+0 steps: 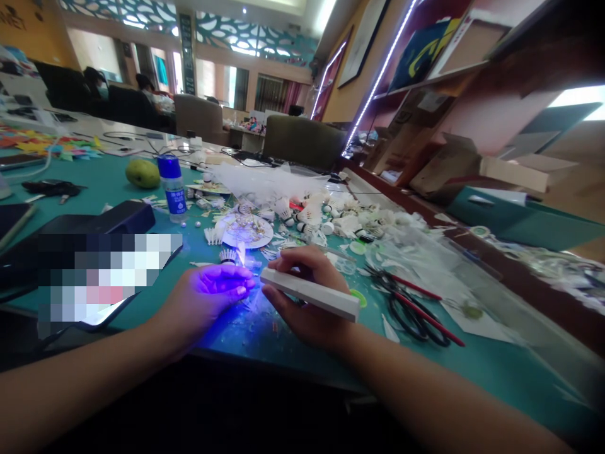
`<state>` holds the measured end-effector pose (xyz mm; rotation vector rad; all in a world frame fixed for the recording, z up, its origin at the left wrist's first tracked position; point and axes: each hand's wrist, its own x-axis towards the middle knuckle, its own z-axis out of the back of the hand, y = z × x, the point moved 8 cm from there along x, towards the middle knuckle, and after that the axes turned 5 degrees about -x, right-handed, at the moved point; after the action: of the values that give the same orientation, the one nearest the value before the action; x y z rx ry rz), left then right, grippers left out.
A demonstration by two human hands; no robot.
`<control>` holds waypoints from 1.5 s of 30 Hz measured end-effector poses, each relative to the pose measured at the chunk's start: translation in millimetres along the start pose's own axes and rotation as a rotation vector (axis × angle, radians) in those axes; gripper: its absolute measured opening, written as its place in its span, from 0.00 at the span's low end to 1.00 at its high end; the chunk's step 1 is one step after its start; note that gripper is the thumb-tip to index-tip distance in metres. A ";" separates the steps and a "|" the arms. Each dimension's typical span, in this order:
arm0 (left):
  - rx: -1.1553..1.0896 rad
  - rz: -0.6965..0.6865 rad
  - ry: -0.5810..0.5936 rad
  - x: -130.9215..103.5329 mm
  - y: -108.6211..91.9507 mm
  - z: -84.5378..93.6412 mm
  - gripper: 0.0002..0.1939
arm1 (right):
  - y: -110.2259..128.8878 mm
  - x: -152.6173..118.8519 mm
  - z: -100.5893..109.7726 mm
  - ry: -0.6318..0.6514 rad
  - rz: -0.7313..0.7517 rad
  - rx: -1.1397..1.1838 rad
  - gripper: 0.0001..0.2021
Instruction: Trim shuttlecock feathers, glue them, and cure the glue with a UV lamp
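My right hand is closed around a white, bar-shaped lamp, which points left and casts violet-blue light. Lit by that glow, my left hand is pinched on something too small to make out, just off the lamp's tip. Behind the left fingers, a small white feathered piece with a dark band rests on the green tabletop. Farther back lies a white plate with small bits on it.
Scissors and red-handled tools lie at the right. Shuttlecocks and plastic bags are heaped behind. A blue-capped bottle, a green fruit and a bright-screened device are at the left. People sit in the background.
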<state>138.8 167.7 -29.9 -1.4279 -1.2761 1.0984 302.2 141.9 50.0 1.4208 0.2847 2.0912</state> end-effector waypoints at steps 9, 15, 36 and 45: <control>0.077 -0.016 -0.011 1.6 -0.5 2.5 0.11 | -1.7 -0.7 0.0 0.003 -0.001 0.006 0.23; 0.108 -0.004 -0.003 0.7 -1.4 1.3 0.10 | -2.3 -1.2 -0.7 0.009 0.005 -0.005 0.23; 0.047 0.001 -0.026 1.8 4.1 -0.3 0.10 | -2.1 -0.9 -0.3 0.003 -0.010 -0.001 0.22; 0.023 -0.021 0.031 -0.9 -5.2 -6.3 0.14 | -0.8 -0.6 -0.2 -0.001 -0.007 -0.001 0.22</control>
<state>143.9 166.8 -23.6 -1.4065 -1.2504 1.0698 302.5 142.2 49.2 1.4183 0.2878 2.0851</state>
